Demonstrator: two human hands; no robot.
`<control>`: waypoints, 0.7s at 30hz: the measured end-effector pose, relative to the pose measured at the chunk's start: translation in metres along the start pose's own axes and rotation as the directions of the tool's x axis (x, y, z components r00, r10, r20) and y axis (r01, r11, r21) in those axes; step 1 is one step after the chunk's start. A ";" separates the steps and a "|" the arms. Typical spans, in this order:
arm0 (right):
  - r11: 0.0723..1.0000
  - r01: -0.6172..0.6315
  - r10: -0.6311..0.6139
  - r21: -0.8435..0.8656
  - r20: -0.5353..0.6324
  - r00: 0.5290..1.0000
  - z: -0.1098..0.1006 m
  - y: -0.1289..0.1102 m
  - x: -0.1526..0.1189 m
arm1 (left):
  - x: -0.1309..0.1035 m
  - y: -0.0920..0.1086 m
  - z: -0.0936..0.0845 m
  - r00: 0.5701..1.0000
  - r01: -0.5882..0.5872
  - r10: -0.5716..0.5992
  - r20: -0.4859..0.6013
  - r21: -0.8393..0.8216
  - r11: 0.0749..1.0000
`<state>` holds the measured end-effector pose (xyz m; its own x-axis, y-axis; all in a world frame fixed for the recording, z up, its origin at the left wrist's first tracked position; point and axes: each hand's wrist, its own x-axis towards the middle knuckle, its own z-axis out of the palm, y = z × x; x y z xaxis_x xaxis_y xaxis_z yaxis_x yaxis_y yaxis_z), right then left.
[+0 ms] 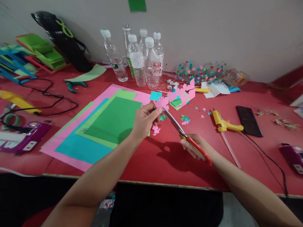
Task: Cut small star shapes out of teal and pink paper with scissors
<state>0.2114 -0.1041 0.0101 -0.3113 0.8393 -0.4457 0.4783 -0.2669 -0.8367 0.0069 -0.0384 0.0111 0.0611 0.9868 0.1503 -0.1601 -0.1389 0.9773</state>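
Observation:
In the head view, my right hand (194,146) is closed round a pair of scissors (176,123) with red handles. Their blades point up and left, and the tips reach the thumb of my left hand (146,119). My left hand is pinched together above the table; whatever sits between its fingertips is too small to make out. Just behind those fingers lies pink paper (181,96) with notched, cut edges. Small pink scraps (155,130) and a little heap of paper stars (185,119) lie below the blades.
Stacked coloured sheets (113,119) lie left. Several plastic bottles (137,63) stand against the wall, beside a bag of stars (201,72). At right are a yellow glue gun (223,122) and a phone (249,120). A black cord (50,107) trails at left. The table's front edge (165,185) is close.

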 end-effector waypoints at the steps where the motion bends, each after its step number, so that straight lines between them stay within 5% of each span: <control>1: 1.000 -0.005 0.005 0.001 0.001 1.000 0.000 0.000 0.000 | 0.000 0.000 0.000 1.000 -0.001 0.001 -0.001 0.002 1.000; 21: 0.999 0.032 -0.031 -0.008 0.068 0.997 -0.004 0.008 0.001 | 0.001 0.000 -0.004 0.999 -0.041 0.041 -0.033 -0.026 0.999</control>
<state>0.2180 -0.1031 0.0044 -0.3809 0.8132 -0.4399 0.4750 -0.2361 -0.8477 0.0032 -0.0371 0.0110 0.0221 0.9825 0.1848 -0.1885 -0.1775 0.9659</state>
